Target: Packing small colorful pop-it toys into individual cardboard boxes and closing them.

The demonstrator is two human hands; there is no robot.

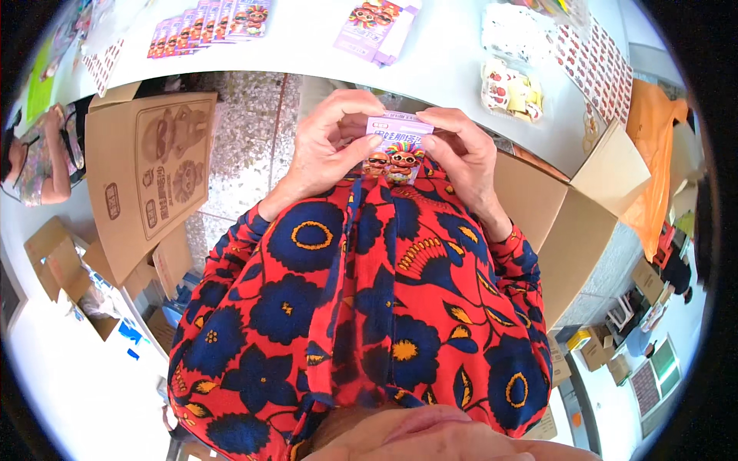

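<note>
A small purple printed carton [397, 157] with colourful cartoon characters is held upright in front of my chest, just off the near edge of the table. My left hand [332, 146] grips its left side, thumb on the front and fingers behind. On the opposite side, my right hand [466, 150] pinches the upper right corner between thumb and fingers. Both hands are closed at the carton's top end, where a narrow flap shows. The back of the carton is hidden.
On the white table [300, 54] lie a row of overlapping purple cartons [207, 29], flat cartons [369, 32], a clear plastic tub [511, 92] and a sticker sheet [596, 65]. Cardboard boxes [154, 173] flank me, an open one [557, 223] at right. Another person [48, 161] is far left.
</note>
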